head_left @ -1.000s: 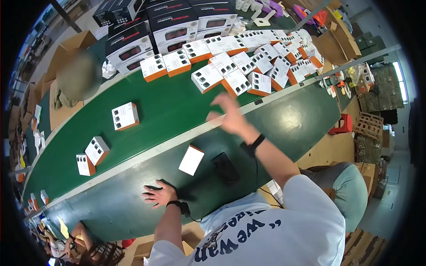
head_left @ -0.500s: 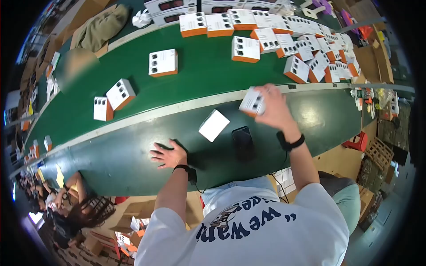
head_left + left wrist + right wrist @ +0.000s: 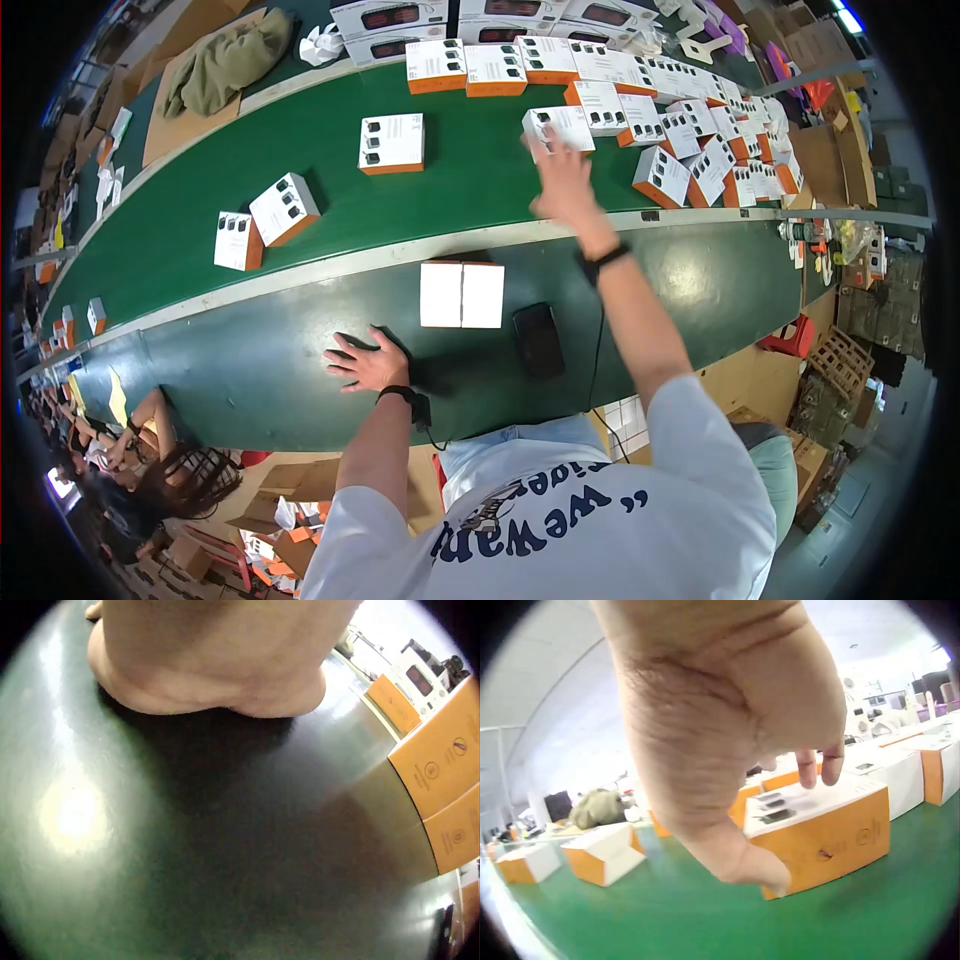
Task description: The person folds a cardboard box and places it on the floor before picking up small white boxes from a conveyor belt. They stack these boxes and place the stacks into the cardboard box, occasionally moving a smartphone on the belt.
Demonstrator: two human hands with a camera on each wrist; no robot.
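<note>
In the head view, the left hand (image 3: 372, 364) lies palm down on the dark table with its fingers spread. Reaching over the green belt, the right hand (image 3: 566, 186) has its fingers over a white and orange box (image 3: 562, 127). The right wrist view shows the thumb (image 3: 754, 871) by that box's orange side (image 3: 829, 847) and fingertips above its top; whether they press on it, I cannot tell. Two boxes (image 3: 441, 295) (image 3: 482, 296) stand side by side on the table, right of the left hand; their orange sides (image 3: 442, 761) show in the left wrist view.
A black phone-like object (image 3: 539, 340) lies right of the two boxes. Several boxes crowd the belt's right part, with others (image 3: 391, 142) farther left. A pale rail (image 3: 370, 257) divides belt and table. A cable runs near the right forearm. Other people are at lower left.
The box that the right hand held now stands beside the other box on the table, and that one has turned straight. The right hand has moved forward over the belt; the left stays on the table.
</note>
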